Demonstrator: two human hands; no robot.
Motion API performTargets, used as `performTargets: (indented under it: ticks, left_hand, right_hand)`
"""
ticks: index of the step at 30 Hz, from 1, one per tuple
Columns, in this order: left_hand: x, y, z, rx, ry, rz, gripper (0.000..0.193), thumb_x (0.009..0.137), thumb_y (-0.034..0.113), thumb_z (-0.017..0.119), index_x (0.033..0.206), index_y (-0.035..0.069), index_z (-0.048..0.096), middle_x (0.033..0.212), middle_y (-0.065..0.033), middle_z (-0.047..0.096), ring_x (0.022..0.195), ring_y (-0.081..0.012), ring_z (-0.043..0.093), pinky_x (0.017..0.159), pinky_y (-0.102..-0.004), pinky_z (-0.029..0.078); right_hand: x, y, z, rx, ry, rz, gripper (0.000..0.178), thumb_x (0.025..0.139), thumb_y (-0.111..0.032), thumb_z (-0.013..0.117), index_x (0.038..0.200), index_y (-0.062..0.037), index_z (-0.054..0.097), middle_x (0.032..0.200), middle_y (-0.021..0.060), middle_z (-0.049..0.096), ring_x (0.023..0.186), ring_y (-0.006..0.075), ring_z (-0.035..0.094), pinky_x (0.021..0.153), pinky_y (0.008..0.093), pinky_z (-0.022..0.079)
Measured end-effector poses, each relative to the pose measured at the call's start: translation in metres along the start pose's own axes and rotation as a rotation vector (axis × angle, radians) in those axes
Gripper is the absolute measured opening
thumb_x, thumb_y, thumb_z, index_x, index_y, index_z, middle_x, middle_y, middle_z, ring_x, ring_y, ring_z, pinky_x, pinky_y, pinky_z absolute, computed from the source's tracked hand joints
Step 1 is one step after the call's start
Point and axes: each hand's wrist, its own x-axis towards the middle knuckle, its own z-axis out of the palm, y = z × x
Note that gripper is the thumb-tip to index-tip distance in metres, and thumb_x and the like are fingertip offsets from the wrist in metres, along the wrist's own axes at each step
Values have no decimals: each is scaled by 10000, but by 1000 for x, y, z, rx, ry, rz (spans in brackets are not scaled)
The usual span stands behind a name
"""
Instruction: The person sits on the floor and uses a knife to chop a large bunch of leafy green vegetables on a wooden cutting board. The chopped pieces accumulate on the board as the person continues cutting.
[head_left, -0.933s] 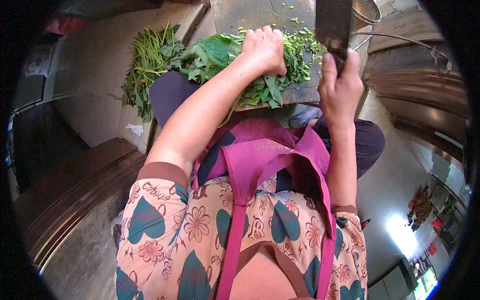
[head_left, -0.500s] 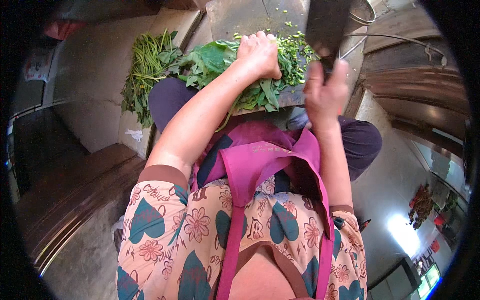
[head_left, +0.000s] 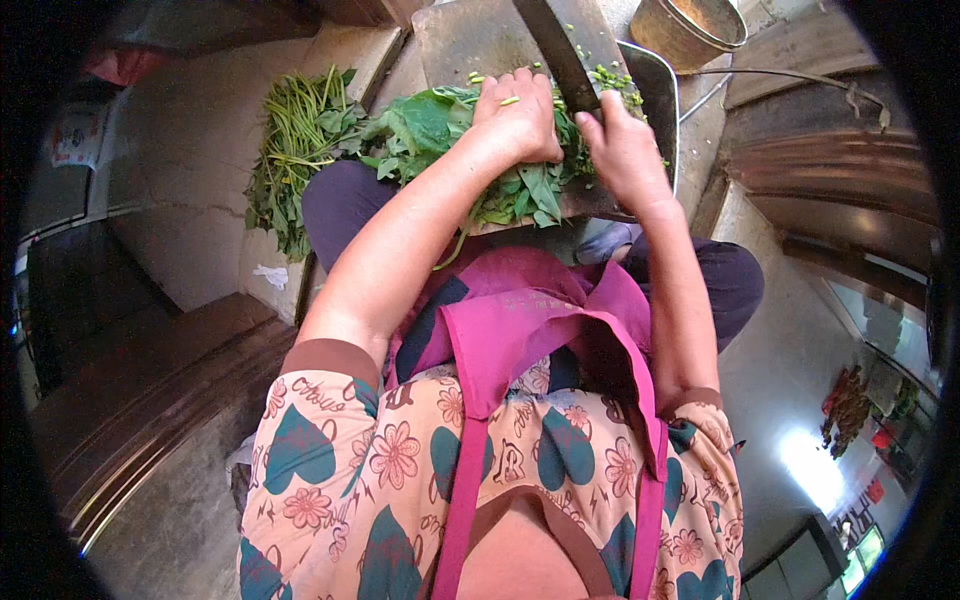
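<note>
My left hand (head_left: 518, 118) presses down on a bunch of leafy greens (head_left: 425, 125) lying across a worn wooden cutting board (head_left: 455, 45). Its fingers are curled over the stems, and a small cut piece sticks to the back of the hand. In my right hand (head_left: 630, 155) is the handle of a cleaver (head_left: 560, 55). The dark blade slants up and left, just beyond the left fingers. Chopped green bits (head_left: 618, 82) lie to the right of the blade. My hand and the blade hide part of the cut end of the bunch.
Left of the board lies a pile of uncut greens (head_left: 300, 130) with long stems. A dark tub (head_left: 665, 75) sits under the board's right side. Beyond it stands a worn bucket (head_left: 685, 35). A scrap of white paper (head_left: 270, 274) is near my left knee.
The cleaver has come from upright at the right to a slant beside my left hand, and my right hand has moved left. Chopped bits have shifted right; the tub now shows. My left hand stays.
</note>
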Motion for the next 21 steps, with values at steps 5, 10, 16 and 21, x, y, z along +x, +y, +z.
performTargets:
  ticks: [5,10,16,21]
  left_hand:
    - [-1,3,-5,10,-12,28,684,596,372,775,1129,-1,562,1139,-195,579,1066,-307,588,945,-418,429]
    - [4,-5,-3,-54,-30,-5,727,603,392,777,1171,-2,551,1169,-194,576,1119,-327,575,976,-460,422]
    - [13,0,-4,-173,-74,-104,815,593,410,792,1222,-28,513,1227,-222,550,1164,-357,548,987,-481,423]
    - [8,2,-1,-133,-20,-124,801,591,408,795,1205,-27,521,1190,-196,574,1138,-333,563,967,-472,433]
  right_hand:
    - [-15,-32,-35,165,381,-48,236,942,-246,572,1076,-62,506,798,218,645,747,423,639,613,469,485]
    - [-1,0,-4,-74,-30,60,269,933,-254,559,1074,-34,493,853,292,621,846,480,601,703,523,472]
    - [-52,-36,-38,167,362,-18,258,924,-207,580,1085,-35,476,794,245,624,762,451,624,627,505,486]
    - [-44,-6,-3,69,178,76,248,912,-186,592,1068,-26,483,816,270,625,748,472,614,644,546,471]
